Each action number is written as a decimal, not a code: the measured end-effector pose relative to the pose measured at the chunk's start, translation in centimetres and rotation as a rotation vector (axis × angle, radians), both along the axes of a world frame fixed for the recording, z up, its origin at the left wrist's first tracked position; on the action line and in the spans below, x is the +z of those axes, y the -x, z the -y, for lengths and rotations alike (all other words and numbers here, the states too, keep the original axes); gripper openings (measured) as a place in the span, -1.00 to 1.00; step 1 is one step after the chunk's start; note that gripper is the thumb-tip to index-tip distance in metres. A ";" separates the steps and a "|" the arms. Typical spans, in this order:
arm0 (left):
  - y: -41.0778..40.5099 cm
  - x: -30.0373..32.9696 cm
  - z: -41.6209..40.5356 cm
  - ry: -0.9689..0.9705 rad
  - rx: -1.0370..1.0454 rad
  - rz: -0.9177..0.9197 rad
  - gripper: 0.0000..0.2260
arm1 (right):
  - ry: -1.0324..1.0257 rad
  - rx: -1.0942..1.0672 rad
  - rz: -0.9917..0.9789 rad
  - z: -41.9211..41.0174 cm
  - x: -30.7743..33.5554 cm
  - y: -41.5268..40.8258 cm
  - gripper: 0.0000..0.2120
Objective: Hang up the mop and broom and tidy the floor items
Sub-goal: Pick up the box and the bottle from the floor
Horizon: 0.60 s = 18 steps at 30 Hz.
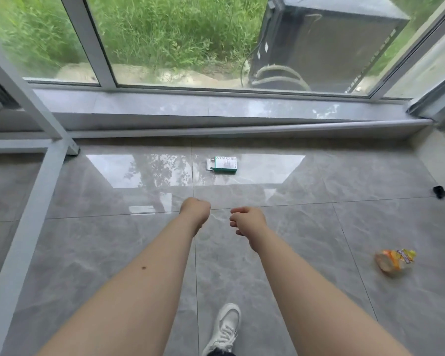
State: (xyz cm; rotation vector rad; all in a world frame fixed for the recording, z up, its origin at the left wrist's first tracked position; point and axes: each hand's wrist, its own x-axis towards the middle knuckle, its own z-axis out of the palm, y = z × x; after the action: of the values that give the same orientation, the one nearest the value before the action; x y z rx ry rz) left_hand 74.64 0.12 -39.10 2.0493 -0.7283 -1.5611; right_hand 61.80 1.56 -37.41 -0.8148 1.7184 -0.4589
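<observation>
A small green and white box (pixel 222 164) lies on the glossy grey tiled floor (pixel 280 240) near the window sill, its flap open at the left end. An orange and yellow crumpled wrapper (pixel 394 262) lies on the floor at the right. Both my arms reach forward over the floor. My left hand (pixel 195 210) is curled into a fist with nothing in it. My right hand (pixel 247 220) hangs with fingers loosely bent and holds nothing. Both hands are short of the box and above the floor. No mop or broom is in view.
A white metal frame (pixel 40 173) stands at the left. A grey stone sill (pixel 216 109) runs below the big window. A small black object (pixel 439 191) sits by the right wall. My white shoe (pixel 225 327) is at the bottom.
</observation>
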 end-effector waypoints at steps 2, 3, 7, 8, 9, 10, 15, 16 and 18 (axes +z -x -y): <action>1.6 -0.8 3.2 -0.002 -0.006 0.008 -0.88 | -0.019 -0.007 0.004 3.2 -0.8 1.3 -0.73; 2.4 -1.1 4.5 -0.006 0.002 0.009 -0.87 | -0.028 -0.010 0.001 4.6 -1.1 2.0 -0.72; 6.1 -2.4 10.1 -0.003 0.035 -0.011 -0.89 | -0.048 -0.005 -0.027 10.3 -2.3 5.1 -0.70; 6.6 -2.7 11.3 -0.004 0.034 -0.011 -0.90 | -0.050 -0.011 -0.029 11.7 -2.6 5.9 -0.71; 7.0 -3.0 12.7 -0.016 0.034 -0.012 -0.90 | -0.058 -0.015 -0.028 13.1 -3.0 6.6 -0.71; 7.1 -3.3 13.7 -0.023 0.032 -0.011 -0.89 | -0.061 -0.019 -0.026 14.2 -3.2 7.1 -0.72; 7.3 -4.7 19.2 -0.074 0.067 -0.026 -0.87 | -0.083 -0.016 -0.021 19.8 -4.7 7.9 -0.80; 7.3 -4.9 20.3 -0.084 0.081 -0.031 -0.88 | -0.085 -0.011 -0.018 20.8 -4.9 7.7 -0.80; 7.3 -5.3 22.6 -0.081 0.088 -0.022 -0.85 | -0.089 0.008 -0.019 23.0 -5.3 7.3 -0.77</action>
State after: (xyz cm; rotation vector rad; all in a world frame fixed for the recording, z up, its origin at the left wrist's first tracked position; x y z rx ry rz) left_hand 67.38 -22.47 -44.45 2.0891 -0.5674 -1.5845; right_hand 54.46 -21.46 -42.66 -0.7640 1.7401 -0.3671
